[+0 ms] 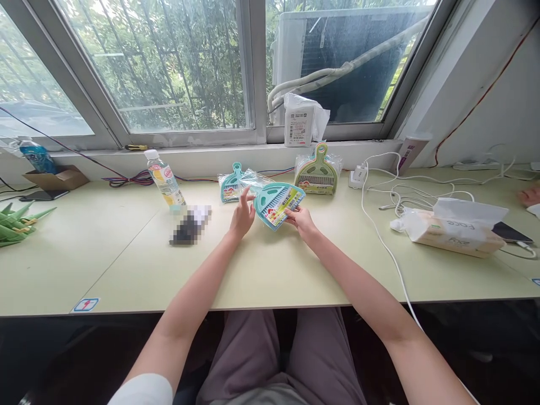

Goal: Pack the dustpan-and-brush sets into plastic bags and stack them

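Note:
My right hand (300, 222) pinches the lower right corner of a teal dustpan and brush set (276, 205) in clear plastic wrap, tilted above the table. Its bright label faces me. My left hand (243, 216) is beside the set's left end, fingers apart, close to the wrapper; whether they touch it I cannot tell. Behind my left hand, a second wrapped teal dustpan and brush set (230, 184) stands near the window wall. A green wrapped dustpan and brush set (317, 173) stands upright to the right of it.
A drink bottle (165, 180) and a pixelated dark item (189, 226) are left of my hands. On the right are a tissue pack (455, 230), white cables (399, 197) and another person's hand (529, 196). A small box (298, 126) sits on the sill; green leaves (19, 225) lie far left.

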A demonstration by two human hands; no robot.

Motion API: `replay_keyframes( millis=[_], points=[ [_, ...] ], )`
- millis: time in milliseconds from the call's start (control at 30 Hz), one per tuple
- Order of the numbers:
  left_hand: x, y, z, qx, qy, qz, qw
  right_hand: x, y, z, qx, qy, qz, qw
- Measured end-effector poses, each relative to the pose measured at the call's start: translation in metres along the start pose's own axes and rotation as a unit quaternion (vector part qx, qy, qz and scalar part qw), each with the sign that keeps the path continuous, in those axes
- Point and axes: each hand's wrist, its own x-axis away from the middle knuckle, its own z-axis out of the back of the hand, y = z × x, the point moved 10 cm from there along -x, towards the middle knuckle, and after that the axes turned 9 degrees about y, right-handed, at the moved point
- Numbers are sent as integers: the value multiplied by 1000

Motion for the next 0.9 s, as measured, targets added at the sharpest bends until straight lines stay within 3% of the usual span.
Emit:
replay_keyframes(
  millis=[133,267,467,667,800,900],
  points=[
    [-2,8,12,24,55,-21,998,0,2,-8,6,-32,7,999],
    [-3,25,19,-36,78,-62,994,2,-2,-15,9,-63,5,998],
    [-6,20,25,-113,88,6,990,10,-19,-23,43,-116,24,992],
    [-5,24,15,-128,37,-29,991,9,-17,-17,19,-71,38,997],
    [-2,31,4,-92,3,-58,994,8,-16,-5,-32,-11,39,999],
    [-2,30,1,-64,2,-58,996,7,-19,-2,-51,-8,38,998]
  ],
)
